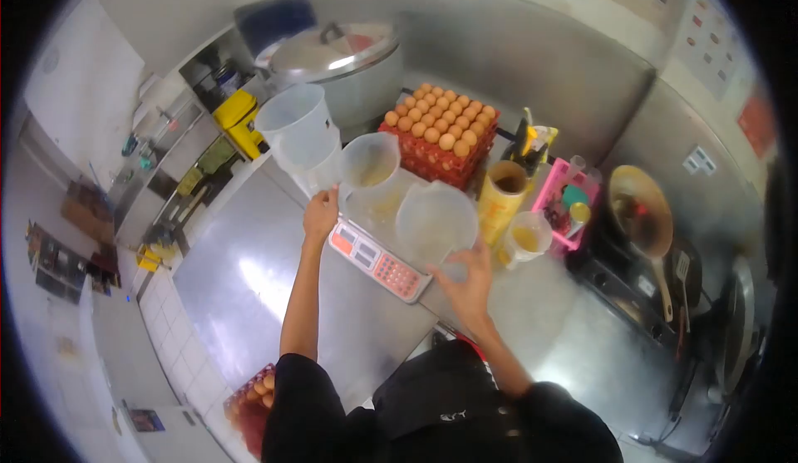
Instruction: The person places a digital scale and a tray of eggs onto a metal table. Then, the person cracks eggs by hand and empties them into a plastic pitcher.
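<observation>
Left hand (321,214) is at the display end of a flat, hard-cased scale (378,262), fingertips close to the base of a cloudy plastic tub (371,164); whether it grips either, I cannot tell. Right hand (468,284) is open, fingers spread and slightly blurred, near the keypad end, just beside a wider translucent bowl (436,220). The scale lies slanted between the 2 hands on the smooth, shiny metal desk (224,284), with the tub and bowl behind it. Beyond the left hand stand tall, frosted buckets (295,122) and a big round metal pot (345,89). Ahead, between the hands, smooth brown eggs (432,118) sit on stacked, bumpy red trays (432,162). Past the right hand are a yellow canister (496,205), a cloudy jug (527,237) and a pink plastic basket (584,182). Farther right is a round pan (640,209).
</observation>
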A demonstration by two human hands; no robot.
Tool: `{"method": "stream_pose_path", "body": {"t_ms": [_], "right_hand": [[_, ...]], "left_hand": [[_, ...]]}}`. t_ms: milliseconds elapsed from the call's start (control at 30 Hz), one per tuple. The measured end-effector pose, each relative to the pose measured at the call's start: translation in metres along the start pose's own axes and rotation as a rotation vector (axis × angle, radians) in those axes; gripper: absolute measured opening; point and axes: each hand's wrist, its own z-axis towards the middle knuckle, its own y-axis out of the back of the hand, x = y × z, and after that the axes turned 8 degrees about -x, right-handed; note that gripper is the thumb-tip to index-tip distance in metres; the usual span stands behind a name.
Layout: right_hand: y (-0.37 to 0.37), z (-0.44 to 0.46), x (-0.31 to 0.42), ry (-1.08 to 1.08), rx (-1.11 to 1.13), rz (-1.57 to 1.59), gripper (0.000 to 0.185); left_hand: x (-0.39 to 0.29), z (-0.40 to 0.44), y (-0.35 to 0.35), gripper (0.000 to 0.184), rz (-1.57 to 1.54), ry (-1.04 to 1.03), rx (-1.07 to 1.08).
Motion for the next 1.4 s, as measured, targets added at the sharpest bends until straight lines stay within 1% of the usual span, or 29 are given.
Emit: {"method": "stream_pose_path", "body": {"t_ms": [33,67,133,200,267,300,333,400,433,467,500,533,567,600,667,733,800,933,1033,1100,1133,1167,1200,1233,1267,1300,1333,1367,1400], "right_hand": [[-0.013,0.007,-0.010,-0.009,-0.070,0.010,0.037],[-0.026,0.012,-0.017,-0.022,-0.137,0.018,0.037],[-0.051,0.025,-0.029,-0.028,-0.114,0.003,0.041],[-0.062,0.022,-0.031,-0.029,-0.094,-0.030,0.046],[-0.058,0.021,-0.017,0.068,-0.159,-0.089,0.066],[-0.053,0.018,-0.010,0.067,-0.146,-0.092,0.066],[-0.044,0.013,-0.006,0.108,-0.167,-0.092,0.071],[-0.029,-0.005,-0.010,0.156,-0.174,-0.104,0.075],[-0.021,-0.021,-0.018,0.079,-0.172,-0.088,0.064],[-0.014,-0.036,-0.024,0.004,-0.172,-0.070,0.054],[-0.007,-0.049,-0.028,0.014,-0.164,-0.078,0.054],[0.001,-0.063,-0.032,-0.093,-0.076,-0.086,0.043],[0.007,-0.077,-0.035,-0.200,0.009,-0.094,0.033],[0.009,-0.093,-0.038,-0.191,0.011,-0.102,0.033],[0.010,-0.121,-0.046,-0.267,0.021,-0.115,0.021],[0.006,-0.146,-0.055,-0.271,0.038,-0.109,0.021],[-0.002,-0.157,-0.047,-0.281,0.063,-0.099,0.020],[-0.024,-0.170,-0.028,-0.325,0.095,-0.042,0.017],[-0.036,-0.179,-0.040,-0.350,0.105,0.059,0.017],[-0.036,-0.186,-0.056,-0.364,0.115,0.119,0.018],[-0.035,-0.190,-0.062,-0.376,0.215,0.126,0.019],[-0.032,-0.195,-0.068,-0.389,0.319,0.133,0.020],[-0.028,-0.199,-0.075,-0.389,0.343,0.140,0.020],[-0.028,-0.205,-0.084,-0.226,0.497,-0.029,0.020],[-0.031,-0.212,-0.089,-0.048,0.660,-0.184,0.021],[-0.036,-0.220,-0.086,-0.195,0.730,-0.166,0.024],[-0.044,-0.226,-0.084,-0.141,0.817,-0.205,0.025],[-0.055,-0.232,-0.079,-0.079,0.905,-0.241,0.026],[-0.068,-0.234,-0.059,-0.168,0.997,-0.198,0.027]], "left_hand": [[0.013,-0.007,0.004,0.057,0.031,-0.126,-0.198],[0.018,-0.023,0.014,0.057,0.049,-0.095,-0.206],[0.011,-0.064,0.029,0.045,-0.141,-0.058,-0.279],[0.062,-0.126,0.000,0.035,-0.319,-0.039,-0.201],[0.061,-0.189,-0.009,0.019,-0.278,0.040,-0.015],[0.066,-0.215,-0.018,0.016,-0.241,-0.035,0.013],[0.073,-0.239,-0.027,0.015,-0.207,-0.109,0.043],[0.076,-0.270,-0.036,0.022,-0.242,-0.105,0.208],[0.077,-0.279,-0.040,0.022,-0.254,-0.092,0.207],[0.076,-0.285,-0.041,0.025,-0.200,-0.144,0.265],[0.076,-0.288,-0.042,0.028,-0.146,-0.198,0.324],[0.080,-0.291,-0.046,0.028,-0.158,-0.194,0.321],[0.088,-0.291,-0.053,0.030,-0.077,-0.252,0.321],[0.092,-0.291,-0.057,0.032,0.006,-0.312,0.319],[0.100,-0.292,-0.063,0.034,0.040,-0.332,0.347],[0.100,-0.295,-0.067,0.036,0.076,-0.343,0.367],[0.094,-0.300,-0.074,0.037,0.383,-0.398,0.452],[0.079,-0.303,-0.086,0.039,0.390,-0.424,0.412],[0.066,-0.294,-0.055,0.037,0.375,-0.346,0.438],[0.081,-0.301,-0.017,0.037,-0.051,-0.312,0.380],[0.086,-0.306,0.012,0.037,-0.051,-0.306,0.373],[0.090,-0.313,0.049,0.034,-0.161,-0.255,0.383],[0.093,-0.319,0.086,0.032,-0.265,-0.193,0.385],[0.099,-0.325,0.122,0.032,-0.246,-0.160,0.360],[0.105,-0.334,0.159,0.028,-0.286,-0.101,0.256],[0.112,-0.346,0.194,0.025,-0.314,-0.035,0.141],[0.119,-0.356,0.228,0.025,-0.274,0.029,0.096],[0.125,-0.363,0.261,0.021,-0.188,0.090,-0.067],[0.136,-0.371,0.292,0.019,-0.092,0.146,-0.226]]}}
